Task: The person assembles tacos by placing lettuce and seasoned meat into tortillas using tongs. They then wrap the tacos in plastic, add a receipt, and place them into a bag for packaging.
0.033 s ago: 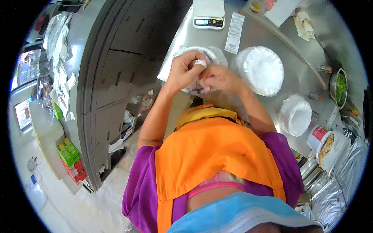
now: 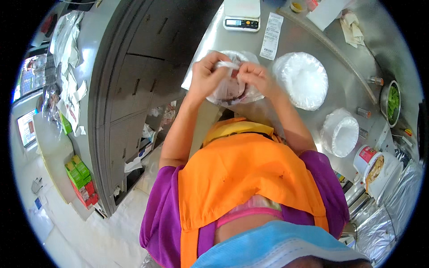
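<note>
A clear plastic bag [image 2: 229,91] with something dark red inside lies at the near edge of the steel counter. Its gathered top is pinched between the fingertips of my left hand [image 2: 206,77]. From the other side my right hand [image 2: 258,78] grips the same bag near that top, fingers closed. What fills the bag cannot be made out. Just right of my right hand stands a round stack of white plastic-wrapped bowls or lids [image 2: 300,80]. Beyond the bag are a digital kitchen scale [image 2: 241,23] and a printed receipt [image 2: 271,35] lying flat.
A smaller plastic-wrapped stack [image 2: 340,133] stands farther right. Along the right side are a metal bowl of green leaves [image 2: 393,103] and a white tub [image 2: 370,163] with brownish food. Dark drawers [image 2: 143,89] rise at left; a raised rail [image 2: 330,49] crosses the counter's back.
My hands have moved slightly apart, the right one turning so its fingers pinch the bag's top. More of the bag and its dark red contents now shows between them.
</note>
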### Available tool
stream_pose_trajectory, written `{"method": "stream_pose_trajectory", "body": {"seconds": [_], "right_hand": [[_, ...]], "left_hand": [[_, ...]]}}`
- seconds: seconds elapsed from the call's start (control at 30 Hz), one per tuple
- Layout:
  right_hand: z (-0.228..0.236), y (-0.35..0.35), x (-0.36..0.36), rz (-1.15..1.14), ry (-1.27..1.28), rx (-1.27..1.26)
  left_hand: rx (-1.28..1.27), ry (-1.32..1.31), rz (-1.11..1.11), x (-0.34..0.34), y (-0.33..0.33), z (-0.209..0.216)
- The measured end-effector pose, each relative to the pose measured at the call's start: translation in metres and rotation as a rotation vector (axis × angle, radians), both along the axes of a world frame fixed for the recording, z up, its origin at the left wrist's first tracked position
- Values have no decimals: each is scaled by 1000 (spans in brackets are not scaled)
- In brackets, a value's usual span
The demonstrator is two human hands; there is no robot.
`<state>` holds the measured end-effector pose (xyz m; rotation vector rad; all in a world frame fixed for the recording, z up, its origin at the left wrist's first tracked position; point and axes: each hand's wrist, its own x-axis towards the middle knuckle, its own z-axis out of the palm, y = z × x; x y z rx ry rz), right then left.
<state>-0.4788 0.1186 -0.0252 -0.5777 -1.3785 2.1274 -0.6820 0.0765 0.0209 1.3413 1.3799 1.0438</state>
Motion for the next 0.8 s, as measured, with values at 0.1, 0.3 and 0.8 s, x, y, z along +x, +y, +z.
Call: {"method": "stream_pose_trajectory", "body": {"seconds": [0.1,0.3,0.8], "right_hand": [[9,2,-4,4,45,5],[15,2,-8,-54,50,130],[50,-11,19,-187,-103,618]], "left_hand": [[118,-255,176,4,-4,-9],[188,165,128,11,-23,-59],[251,-24,205,16,-2,-79]]}}
